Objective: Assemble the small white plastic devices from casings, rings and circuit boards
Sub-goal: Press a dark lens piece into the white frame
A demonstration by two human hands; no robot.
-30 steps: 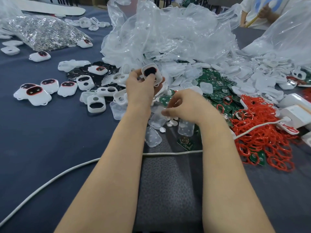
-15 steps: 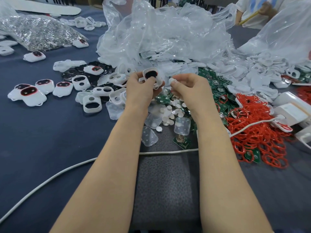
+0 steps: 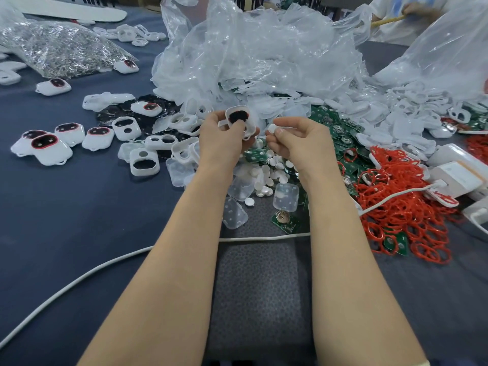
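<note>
L fingers (image 3: 233, 131) grip casing (image 3: 251, 118); R fingers (image 3: 284, 129) pinch disc (image 3: 272, 128).

casing (image 3: 251, 122) half hidden behind fingers (image 3: 232, 131), person (image 3: 412, 10) cropped

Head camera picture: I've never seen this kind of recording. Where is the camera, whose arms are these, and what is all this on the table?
There is no machine here. The two bare arms belong to a person, and the only camera sits on that person's head, looking forward and down. The left hand grips a white casing with a dark oval opening. The right hand pinches a small white disc beside it. On the blue table lie the parts: more white discs under the hands, green circuit boards, a heap of red rings to the right, and empty casings and devices with red-ringed dark windows to the left. Crumpled clear plastic bags sit behind, and a white cable crosses the front.
</note>
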